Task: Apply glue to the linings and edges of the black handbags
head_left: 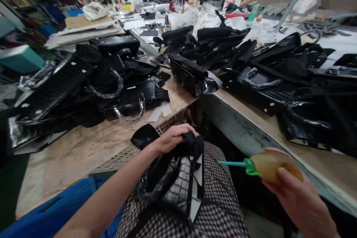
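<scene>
On my lap rests a black crocodile-patterned handbag (181, 182), its side turned up and pale lining strips showing along one edge. My left hand (177, 135) grips the black fabric at the bag's upper edge, fingers closed over it. The bag's plastic-wrapped handle (156, 186) lies toward me. Off to the right, my right hand (295, 189) is wrapped around a squeeze bottle (272, 167) of amber liquid with a green cap. Its thin teal nozzle (231, 163) points left toward the bag, apart from it.
Black handbags are heaped on the wooden table (75, 148) at left and on the bench (240, 115) at right. A blue crate (69, 208) stands at lower left. White paper scraps (158, 112) lie near the table edge. Several people work in the background.
</scene>
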A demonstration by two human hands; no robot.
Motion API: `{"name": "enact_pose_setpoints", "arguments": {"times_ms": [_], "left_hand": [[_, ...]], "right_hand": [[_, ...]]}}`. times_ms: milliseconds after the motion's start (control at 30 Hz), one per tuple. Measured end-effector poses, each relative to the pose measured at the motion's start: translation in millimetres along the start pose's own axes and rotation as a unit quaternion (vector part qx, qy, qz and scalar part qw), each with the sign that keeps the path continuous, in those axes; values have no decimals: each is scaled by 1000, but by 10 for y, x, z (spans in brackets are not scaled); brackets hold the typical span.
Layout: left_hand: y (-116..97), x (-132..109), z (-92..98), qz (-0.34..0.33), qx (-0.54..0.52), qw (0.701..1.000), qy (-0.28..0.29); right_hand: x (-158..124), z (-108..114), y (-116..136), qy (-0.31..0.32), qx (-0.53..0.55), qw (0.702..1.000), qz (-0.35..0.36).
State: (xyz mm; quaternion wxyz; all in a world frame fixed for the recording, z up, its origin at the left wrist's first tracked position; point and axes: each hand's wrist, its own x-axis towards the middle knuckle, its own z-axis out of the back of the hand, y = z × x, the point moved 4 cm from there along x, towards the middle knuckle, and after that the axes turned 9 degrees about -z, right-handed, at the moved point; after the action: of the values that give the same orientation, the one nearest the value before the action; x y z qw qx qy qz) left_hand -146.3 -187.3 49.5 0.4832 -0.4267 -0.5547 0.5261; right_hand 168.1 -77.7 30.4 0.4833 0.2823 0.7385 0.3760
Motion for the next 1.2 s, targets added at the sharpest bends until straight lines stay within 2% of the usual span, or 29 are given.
{"name": "enact_pose_setpoints", "arguments": {"times_ms": [100,233,367,500,667,1000,1200], "left_hand": [[190,-74,-64,-7,-23,1000,-3],[368,-144,-62,-24,-25,999,6],[479,-158,-47,-30,-17,999,43],[559,-152,-35,-30,-17,998,59],[617,-147,-21,-37,-16,996,76],[619,-142,-52,-54,-7,993,100],[613,-143,-73,-57,0,993,108]], "right_hand": [[-72,129,-91,-59,-53,997,9],[-75,155,-214,-50,-108,992,31],[-46,66,-223,-25,-159,986,47],[-74,-115,-133,-31,-213,974,69],[-60,-240,-76,-35,-255,963,84],[169,-190,-147,-9,-301,946,118],[171,-189,-132,-3,-339,932,128]]}}
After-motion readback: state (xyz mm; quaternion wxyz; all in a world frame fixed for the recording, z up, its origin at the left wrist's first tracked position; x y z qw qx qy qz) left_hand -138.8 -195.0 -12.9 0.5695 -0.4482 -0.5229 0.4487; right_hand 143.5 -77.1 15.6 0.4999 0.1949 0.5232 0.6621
